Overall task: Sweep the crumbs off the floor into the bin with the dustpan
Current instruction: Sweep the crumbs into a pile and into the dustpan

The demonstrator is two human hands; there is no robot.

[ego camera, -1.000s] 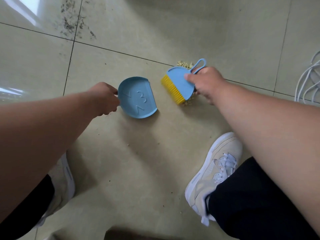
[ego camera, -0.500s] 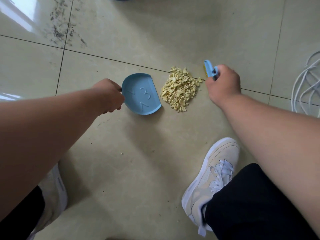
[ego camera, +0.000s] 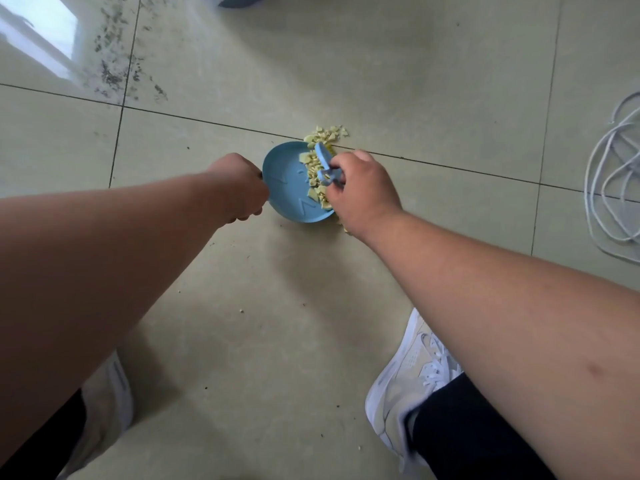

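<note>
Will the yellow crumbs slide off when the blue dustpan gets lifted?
Maybe some. The crumbs sit loose near the dustpan's open edge, which looks shallow, so tilting it that way could spill them. They look small and light, so the brush likely pushes them easily.

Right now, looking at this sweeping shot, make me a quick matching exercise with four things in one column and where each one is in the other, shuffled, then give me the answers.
Things:
1. dustpan
2. brush
3. white cable
4. crumbs

Places:
A. coiled on the floor at the far right edge
B. gripped by the left hand, flat on the tiles
C. partly in the pan, partly on the floor beyond it
D. held in the right hand, over the pan's open edge

Pairs: 1-B, 2-D, 3-A, 4-C
</note>
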